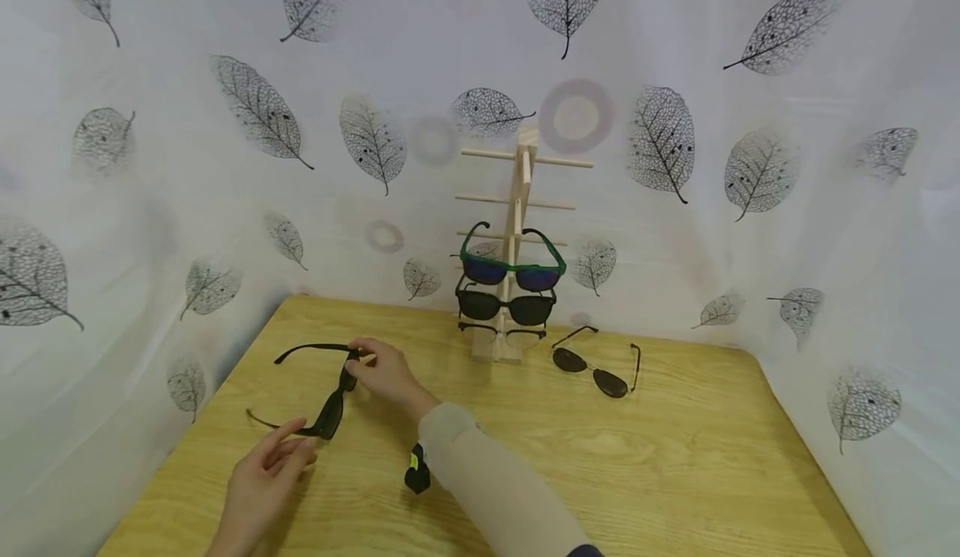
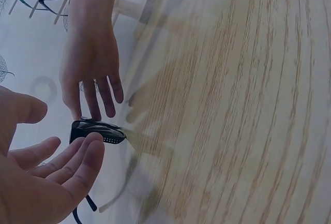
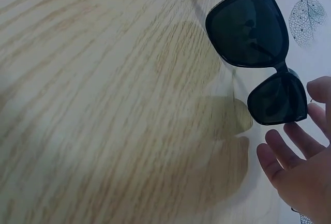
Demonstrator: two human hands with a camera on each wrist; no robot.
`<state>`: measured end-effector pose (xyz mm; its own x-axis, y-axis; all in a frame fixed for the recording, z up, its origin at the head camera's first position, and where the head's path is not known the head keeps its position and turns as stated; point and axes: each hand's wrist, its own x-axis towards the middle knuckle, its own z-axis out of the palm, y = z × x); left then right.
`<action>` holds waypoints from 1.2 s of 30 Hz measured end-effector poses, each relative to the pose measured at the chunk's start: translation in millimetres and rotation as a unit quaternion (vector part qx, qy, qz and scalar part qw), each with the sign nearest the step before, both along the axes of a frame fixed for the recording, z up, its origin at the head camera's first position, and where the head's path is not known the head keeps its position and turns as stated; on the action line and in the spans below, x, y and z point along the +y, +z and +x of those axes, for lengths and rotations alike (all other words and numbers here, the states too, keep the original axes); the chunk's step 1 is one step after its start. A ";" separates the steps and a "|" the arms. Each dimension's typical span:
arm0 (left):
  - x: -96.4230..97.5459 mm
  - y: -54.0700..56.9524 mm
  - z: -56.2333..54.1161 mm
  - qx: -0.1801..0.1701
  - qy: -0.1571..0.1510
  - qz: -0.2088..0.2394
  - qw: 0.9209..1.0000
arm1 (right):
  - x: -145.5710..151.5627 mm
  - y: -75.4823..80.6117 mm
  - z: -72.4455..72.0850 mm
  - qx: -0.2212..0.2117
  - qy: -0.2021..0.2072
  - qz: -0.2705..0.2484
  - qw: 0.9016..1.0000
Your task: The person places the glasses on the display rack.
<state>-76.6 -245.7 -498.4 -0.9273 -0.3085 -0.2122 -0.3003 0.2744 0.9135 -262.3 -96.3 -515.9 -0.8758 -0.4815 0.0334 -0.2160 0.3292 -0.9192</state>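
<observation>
Black-framed sunglasses (image 1: 330,411) with dark lenses hang over the left part of the table, temples unfolded and pointing left. My right hand (image 1: 386,373) pinches their far corner by the hinge, thumb against the front. Close to the near hinge is my left hand (image 1: 262,478), its fingers loosely bent. In the left wrist view that hand's thumb (image 2: 31,109) stands well away from the sunglasses (image 2: 95,130), while its fingertips overlap them. The right wrist view shows both lenses of the sunglasses (image 3: 248,30), with the right hand (image 3: 305,167) at the lower corner.
A wooden display rack (image 1: 517,198) stands at the table's back, bearing green-framed sunglasses (image 1: 512,269), dark sunglasses (image 1: 506,307) and half-rimmed glasses (image 1: 501,331). Aviator sunglasses (image 1: 592,369) lie right of its base. A leaf-printed curtain (image 1: 660,32) encloses the wooden table (image 1: 637,474).
</observation>
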 end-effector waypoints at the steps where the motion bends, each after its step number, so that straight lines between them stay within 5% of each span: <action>1: -0.2 -0.2 0.2 -0.001 0.001 0.002 1.000 | -0.4 -0.1 0.3 0.001 -0.001 -0.001 1.000; 23: -4.2 -6.6 -4.7 -0.016 0.016 0.013 1.000 | -2.3 -2.2 2.9 0.023 -0.018 -0.033 0.999; 36: -7.3 -3.1 -2.0 0.008 0.041 -0.008 0.999 | 1.8 -1.3 0.8 0.032 -0.012 -0.035 0.999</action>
<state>-78.6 -253.0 -501.5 -0.9020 -0.3872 -0.1912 -0.3072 0.2642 0.9142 -261.4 -94.5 -517.2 -0.8822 -0.4548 0.1222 -0.2677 0.2708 -0.9247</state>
